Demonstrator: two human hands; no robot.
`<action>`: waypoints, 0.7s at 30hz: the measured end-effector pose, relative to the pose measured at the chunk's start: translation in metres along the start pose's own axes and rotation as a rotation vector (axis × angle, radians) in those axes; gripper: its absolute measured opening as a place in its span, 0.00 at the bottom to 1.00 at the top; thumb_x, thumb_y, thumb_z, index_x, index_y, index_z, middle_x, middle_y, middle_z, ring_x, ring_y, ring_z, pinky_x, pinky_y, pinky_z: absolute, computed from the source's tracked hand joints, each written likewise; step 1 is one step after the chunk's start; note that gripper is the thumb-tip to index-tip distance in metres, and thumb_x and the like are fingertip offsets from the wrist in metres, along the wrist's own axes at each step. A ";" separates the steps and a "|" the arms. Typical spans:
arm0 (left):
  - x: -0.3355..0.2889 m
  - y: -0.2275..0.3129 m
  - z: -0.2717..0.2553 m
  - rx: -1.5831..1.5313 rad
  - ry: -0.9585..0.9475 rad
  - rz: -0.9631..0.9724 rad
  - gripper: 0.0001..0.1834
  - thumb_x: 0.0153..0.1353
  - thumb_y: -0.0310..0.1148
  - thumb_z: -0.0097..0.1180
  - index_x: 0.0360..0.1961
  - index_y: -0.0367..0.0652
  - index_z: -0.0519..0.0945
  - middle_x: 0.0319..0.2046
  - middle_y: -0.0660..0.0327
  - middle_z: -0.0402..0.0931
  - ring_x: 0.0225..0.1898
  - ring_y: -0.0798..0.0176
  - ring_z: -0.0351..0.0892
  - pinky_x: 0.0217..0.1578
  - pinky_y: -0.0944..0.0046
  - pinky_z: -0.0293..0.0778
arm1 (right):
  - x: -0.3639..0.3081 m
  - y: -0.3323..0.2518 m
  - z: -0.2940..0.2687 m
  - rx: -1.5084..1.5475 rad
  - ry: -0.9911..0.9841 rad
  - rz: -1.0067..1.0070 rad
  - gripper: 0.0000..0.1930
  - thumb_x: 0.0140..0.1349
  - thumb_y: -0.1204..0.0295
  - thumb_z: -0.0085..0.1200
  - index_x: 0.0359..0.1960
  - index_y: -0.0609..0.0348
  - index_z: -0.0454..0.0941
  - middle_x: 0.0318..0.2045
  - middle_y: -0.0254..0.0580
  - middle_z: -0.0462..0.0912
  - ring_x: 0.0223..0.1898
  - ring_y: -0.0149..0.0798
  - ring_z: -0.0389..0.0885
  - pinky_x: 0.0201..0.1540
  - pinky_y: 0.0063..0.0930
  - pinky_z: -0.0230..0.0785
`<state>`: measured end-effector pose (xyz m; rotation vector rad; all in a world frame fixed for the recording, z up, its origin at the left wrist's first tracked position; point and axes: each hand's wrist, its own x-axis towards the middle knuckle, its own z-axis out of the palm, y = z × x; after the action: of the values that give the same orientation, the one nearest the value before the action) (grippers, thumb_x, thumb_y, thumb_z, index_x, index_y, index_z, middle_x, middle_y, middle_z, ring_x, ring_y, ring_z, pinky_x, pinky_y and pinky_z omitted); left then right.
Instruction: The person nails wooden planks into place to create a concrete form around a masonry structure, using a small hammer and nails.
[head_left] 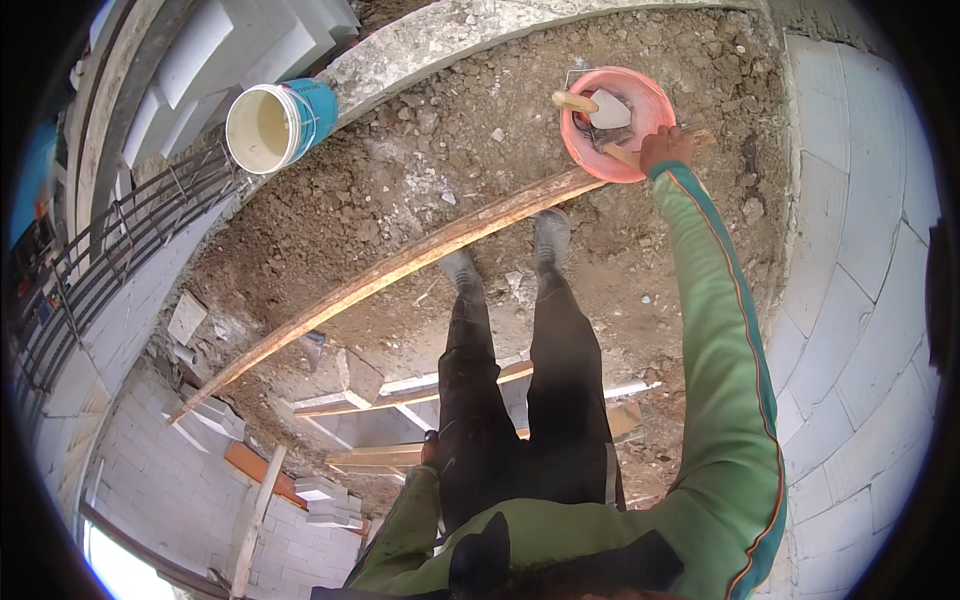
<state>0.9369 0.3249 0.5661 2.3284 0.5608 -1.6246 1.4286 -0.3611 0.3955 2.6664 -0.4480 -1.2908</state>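
Note:
My right arm reaches forward to a pink bucket (pixel 655 95) on the dirt. At its near right rim my right hand (pixel 665 150) is closed around a wooden handle (pixel 622 155) that slants into the bucket; the far end of that tool is hard to make out. Also in the bucket lies a trowel with a pale blade (pixel 608 110) and a wooden grip (pixel 573 101) resting over the left rim. My left hand (pixel 431 450) hangs low beside my left thigh, its fingers mostly hidden and dark.
A long wooden plank (pixel 400 265) runs across the ground under the bucket's near side. A blue and white bucket (pixel 313 112) lies at far left by a concrete edge (pixel 430 40). Pale block walls (pixel 850 230) rise at right; steel bars (pixel 120 230) line the left.

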 end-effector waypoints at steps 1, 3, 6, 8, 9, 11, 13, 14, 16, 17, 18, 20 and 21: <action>-0.008 0.008 0.020 -0.026 -0.010 -0.025 0.12 0.60 0.37 0.58 0.36 0.39 0.77 0.31 0.47 0.80 0.37 0.43 0.80 0.35 0.51 0.75 | 0.008 -0.010 -0.013 -0.007 0.092 -0.079 0.18 0.61 0.71 0.47 0.53 0.56 0.77 0.53 0.48 0.77 0.59 0.47 0.72 0.60 0.42 0.65; -0.015 0.049 0.029 -0.178 -0.017 -0.016 0.15 0.62 0.38 0.56 0.43 0.37 0.78 0.35 0.49 0.81 0.39 0.51 0.81 0.37 0.53 0.76 | 0.055 0.002 0.014 0.210 0.265 -0.221 0.18 0.62 0.71 0.46 0.53 0.56 0.77 0.54 0.46 0.77 0.60 0.47 0.71 0.60 0.42 0.65; -0.033 0.116 0.018 -0.496 -0.061 -0.173 0.19 0.65 0.39 0.54 0.51 0.36 0.78 0.41 0.52 0.82 0.41 0.59 0.81 0.41 0.58 0.76 | 0.105 -0.005 0.033 0.538 0.435 -0.530 0.18 0.63 0.69 0.44 0.53 0.56 0.76 0.56 0.46 0.76 0.60 0.47 0.70 0.59 0.44 0.65; -0.042 0.124 0.022 -0.730 -0.095 -0.300 0.19 0.65 0.38 0.53 0.51 0.36 0.77 0.42 0.53 0.82 0.42 0.60 0.81 0.41 0.60 0.76 | 0.126 -0.011 0.043 0.365 0.505 -0.722 0.17 0.65 0.64 0.42 0.53 0.53 0.74 0.59 0.48 0.73 0.60 0.48 0.70 0.59 0.45 0.64; -0.047 0.129 0.025 -0.699 -0.066 -0.228 0.17 0.65 0.37 0.52 0.50 0.37 0.78 0.41 0.53 0.83 0.42 0.60 0.82 0.41 0.59 0.77 | 0.130 -0.008 0.051 0.366 0.488 -0.729 0.17 0.65 0.64 0.42 0.53 0.53 0.74 0.59 0.48 0.73 0.60 0.48 0.70 0.59 0.45 0.64; -0.070 0.147 0.044 -0.676 0.016 -0.118 0.15 0.65 0.34 0.50 0.47 0.38 0.79 0.40 0.54 0.83 0.41 0.61 0.82 0.40 0.58 0.78 | 0.100 -0.050 -0.014 0.474 -0.020 -0.382 0.19 0.67 0.60 0.42 0.56 0.51 0.73 0.59 0.49 0.73 0.60 0.46 0.71 0.61 0.44 0.63; -0.070 0.135 0.057 -0.685 -0.003 -0.096 0.14 0.64 0.34 0.51 0.47 0.38 0.79 0.39 0.54 0.83 0.40 0.61 0.83 0.39 0.58 0.78 | 0.112 -0.038 -0.001 0.373 -0.084 -0.253 0.22 0.66 0.56 0.45 0.58 0.49 0.72 0.58 0.46 0.74 0.60 0.46 0.71 0.61 0.43 0.63; -0.067 0.132 0.060 -0.691 -0.009 -0.084 0.14 0.64 0.34 0.52 0.46 0.38 0.80 0.38 0.54 0.83 0.39 0.60 0.83 0.39 0.58 0.79 | 0.123 -0.024 0.025 0.277 0.169 -0.360 0.21 0.64 0.56 0.48 0.56 0.50 0.73 0.55 0.46 0.77 0.57 0.49 0.73 0.59 0.44 0.66; -0.069 0.131 0.071 -0.634 -0.012 -0.085 0.14 0.63 0.34 0.53 0.45 0.37 0.79 0.36 0.55 0.84 0.38 0.60 0.83 0.37 0.58 0.79 | 0.133 -0.023 0.044 0.167 0.419 -0.481 0.21 0.62 0.56 0.52 0.53 0.51 0.74 0.52 0.45 0.79 0.53 0.53 0.76 0.56 0.45 0.68; -0.072 0.138 0.072 -0.565 -0.014 -0.095 0.14 0.63 0.35 0.54 0.45 0.37 0.79 0.35 0.55 0.84 0.37 0.60 0.83 0.36 0.58 0.79 | 0.131 -0.033 0.047 0.145 0.434 -0.422 0.22 0.60 0.55 0.54 0.53 0.52 0.74 0.52 0.45 0.79 0.53 0.53 0.77 0.55 0.45 0.68; -0.075 0.145 0.072 -0.574 -0.018 -0.102 0.14 0.63 0.35 0.54 0.45 0.37 0.79 0.35 0.55 0.84 0.37 0.60 0.83 0.36 0.58 0.79 | 0.128 -0.044 0.050 0.123 0.448 -0.362 0.24 0.58 0.54 0.56 0.52 0.52 0.73 0.52 0.44 0.79 0.52 0.54 0.77 0.55 0.45 0.69; -0.081 0.169 0.065 -0.546 0.038 -0.083 0.15 0.64 0.37 0.53 0.45 0.37 0.79 0.35 0.54 0.84 0.36 0.61 0.84 0.35 0.59 0.79 | 0.110 -0.079 0.035 0.116 0.358 -0.277 0.25 0.57 0.53 0.57 0.53 0.51 0.73 0.52 0.45 0.79 0.53 0.53 0.77 0.56 0.45 0.68; -0.084 0.174 0.069 -0.538 0.057 -0.081 0.15 0.64 0.37 0.52 0.45 0.37 0.79 0.35 0.54 0.84 0.36 0.61 0.84 0.34 0.60 0.80 | 0.105 -0.089 0.030 0.113 0.273 -0.171 0.26 0.55 0.53 0.58 0.54 0.50 0.73 0.52 0.45 0.80 0.54 0.52 0.77 0.57 0.44 0.68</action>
<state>0.9307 0.1264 0.6176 1.9711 0.9763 -1.2395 1.4844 -0.3113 0.2761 2.9731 -0.2685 -0.9416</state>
